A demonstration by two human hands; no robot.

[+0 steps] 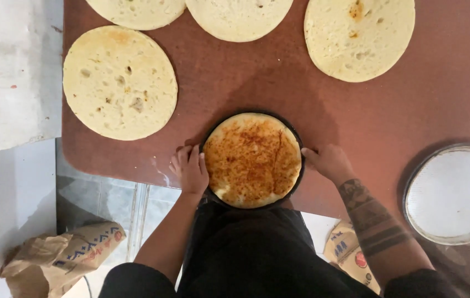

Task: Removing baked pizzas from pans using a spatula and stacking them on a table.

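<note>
Round dark metal pan with a browned, golden flat bread sits at the near edge of the reddish-brown worktop. Left hand and right hand clasp its rim, fingers curled, seemingly gripping. Even pressure both sides keeps it level. Pale baked rounds lie beyond.
</note>
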